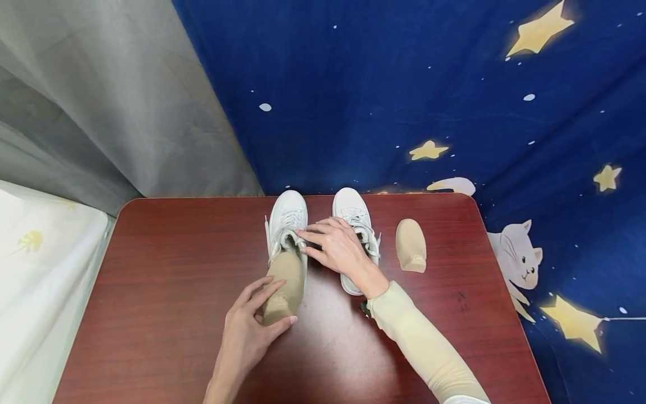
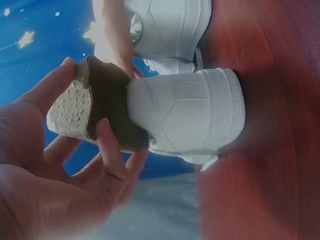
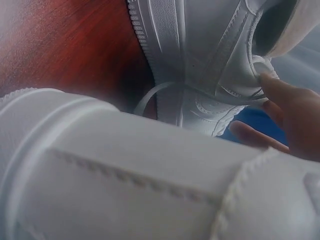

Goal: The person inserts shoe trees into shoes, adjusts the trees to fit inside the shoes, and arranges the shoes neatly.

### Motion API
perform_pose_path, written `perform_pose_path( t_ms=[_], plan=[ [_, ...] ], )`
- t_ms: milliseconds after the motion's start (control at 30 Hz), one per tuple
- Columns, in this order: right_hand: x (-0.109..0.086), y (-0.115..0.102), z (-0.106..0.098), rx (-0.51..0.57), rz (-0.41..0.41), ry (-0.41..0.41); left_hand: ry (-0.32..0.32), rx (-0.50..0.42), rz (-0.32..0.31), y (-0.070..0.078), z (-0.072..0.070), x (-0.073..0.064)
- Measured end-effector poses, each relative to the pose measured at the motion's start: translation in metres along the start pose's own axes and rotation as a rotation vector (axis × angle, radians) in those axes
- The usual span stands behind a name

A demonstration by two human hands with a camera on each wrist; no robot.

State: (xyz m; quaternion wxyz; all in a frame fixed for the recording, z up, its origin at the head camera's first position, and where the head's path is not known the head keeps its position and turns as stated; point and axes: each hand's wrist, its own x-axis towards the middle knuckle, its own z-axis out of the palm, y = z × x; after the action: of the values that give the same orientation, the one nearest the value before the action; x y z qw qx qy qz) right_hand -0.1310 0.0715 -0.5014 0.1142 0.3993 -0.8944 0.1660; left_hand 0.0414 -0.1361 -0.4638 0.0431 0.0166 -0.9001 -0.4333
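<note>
A white lace-up sneaker (image 1: pixel 291 209) stands on the table, toe pointing away. My left hand (image 1: pixel 247 325) grips a beige, sole-shaped shoe filler (image 1: pixel 285 280) by its wide end, thumb on one side and fingers on the other. The filler slants over the heel, its rounded end at the shoe's opening. In the left wrist view the filler (image 2: pixel 112 107) shows a hollow, brownish underside against the sneaker's heel (image 2: pixel 185 112). My right hand (image 1: pixel 335 247) reaches over from the right and pinches the tongue (image 3: pixel 262 65) at the opening.
A second white sneaker (image 1: pixel 348 202) stands to the right, partly under my right forearm. Farther right lies another beige filler (image 1: pixel 411 244). The reddish-brown table (image 1: pixel 192 269) ends at a blue star-patterned curtain (image 1: pixel 353 112), with a grey curtain (image 1: pixel 151 123) at the left.
</note>
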Motion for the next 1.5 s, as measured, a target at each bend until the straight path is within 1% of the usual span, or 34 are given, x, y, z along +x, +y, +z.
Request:
perform_pose_path(
  t_ms=[167,433,700,800,1000,1100,1200,1367,1500],
  plan=[
    [0.000,0.000,0.001,0.014,0.005,0.011,-0.020,0.009,0.009,0.000,0.002,0.000],
    [0.001,-0.004,0.003,0.015,0.001,0.023,-0.027,0.039,0.014,-0.002,-0.001,0.002],
    [0.001,-0.002,0.001,0.024,0.016,0.014,-0.026,0.039,0.022,-0.001,0.006,0.008],
    [0.001,-0.002,0.002,0.022,0.017,0.017,-0.018,0.038,0.033,0.000,0.008,0.010],
    [0.001,-0.002,0.002,0.013,0.019,0.020,0.017,0.066,0.092,0.000,0.010,0.010],
    [0.000,-0.001,0.002,0.012,0.024,0.016,0.023,0.077,0.109,0.000,0.010,0.010],
    [0.000,-0.001,0.002,0.014,0.027,0.016,0.014,0.072,0.099,0.000,0.010,0.011],
    [0.000,-0.002,0.002,0.013,0.033,0.020,-0.001,0.066,0.059,0.000,0.010,0.013],
    [-0.001,-0.002,0.002,0.018,0.036,0.027,-0.001,0.045,0.029,0.000,0.010,0.013]
  ],
)
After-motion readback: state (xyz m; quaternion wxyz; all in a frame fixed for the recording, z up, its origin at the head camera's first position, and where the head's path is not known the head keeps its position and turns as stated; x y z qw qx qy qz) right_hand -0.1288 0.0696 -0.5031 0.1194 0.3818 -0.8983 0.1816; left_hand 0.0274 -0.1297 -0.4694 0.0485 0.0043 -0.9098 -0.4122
